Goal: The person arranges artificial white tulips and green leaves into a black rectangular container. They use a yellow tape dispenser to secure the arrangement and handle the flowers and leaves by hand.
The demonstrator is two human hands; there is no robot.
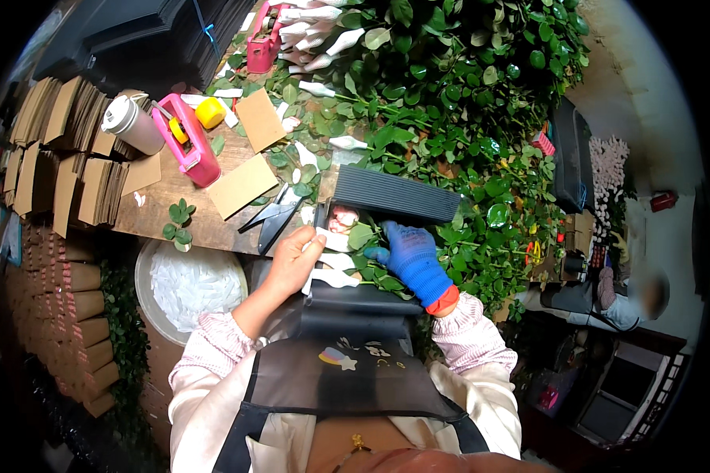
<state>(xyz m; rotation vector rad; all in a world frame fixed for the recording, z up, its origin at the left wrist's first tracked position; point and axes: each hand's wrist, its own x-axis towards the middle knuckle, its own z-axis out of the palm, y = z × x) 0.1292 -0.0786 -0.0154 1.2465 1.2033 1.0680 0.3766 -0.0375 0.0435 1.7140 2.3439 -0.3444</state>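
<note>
My bare left hand (293, 258) pinches the edge of a white sleeve at the head of a rose, in front of the workbench. A pink-and-white rose (342, 219) shows just beyond its fingertips. Below it, white-sleeved rose heads (336, 278) lie side by side, their leafy stems running right. My right hand (412, 258), in a blue knitted glove, is curled over the leafy stems, its thumb toward the rose heads. Its grip is partly hidden by leaves. A black ridged board (398, 194) stands right behind both hands. Black-handled scissors (279, 217) lie left of it.
Brown cardboard pieces (243, 186) and a pink tape dispenser (188, 142) lie on the bench, beside a white tumbler (132, 124). Leafy rose stems (481, 118) heap up behind and right. A bucket of white strips (191, 288) stands lower left. Another person (619, 307) works far right.
</note>
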